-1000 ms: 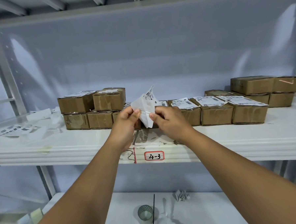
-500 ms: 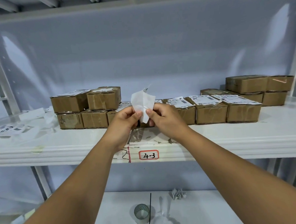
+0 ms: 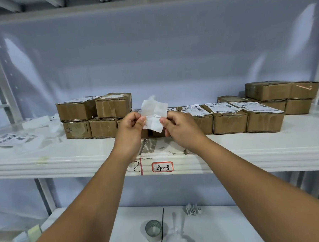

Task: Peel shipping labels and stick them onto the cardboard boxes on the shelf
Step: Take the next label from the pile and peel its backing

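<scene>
Both hands are up, directly above the red-bordered "4-3" tag (image 3: pixel 162 167) on the front lip of the white shelf (image 3: pixel 258 152). The left hand (image 3: pixel 131 128) pinches the left edge of a white label sheet (image 3: pixel 154 113) between thumb and forefinger, and the right hand (image 3: pixel 181 127) pinches its right edge the same way, other fingers curled. The sheet is held upright in the air, clear of the shelf, with its blank side to the camera. It is creased, with layers overlapping mid-sheet; I cannot tell label from backing. Behind the sheet, above the tag, runs a row of cardboard boxes (image 3: pixel 103 127). Up-right of the tag are three labelled boxes (image 3: pixel 229 121), printed labels on their tops. Up-left of it is a two-high stack (image 3: pixel 113 107). Far left of the tag, loose printed labels (image 3: pixel 6 139) lie flat on the shelf. Below the tag, on the lower shelf, a metal mesh ring (image 3: pixel 153 229) stands near a crumpled paper scrap (image 3: pixel 193 209).
</scene>
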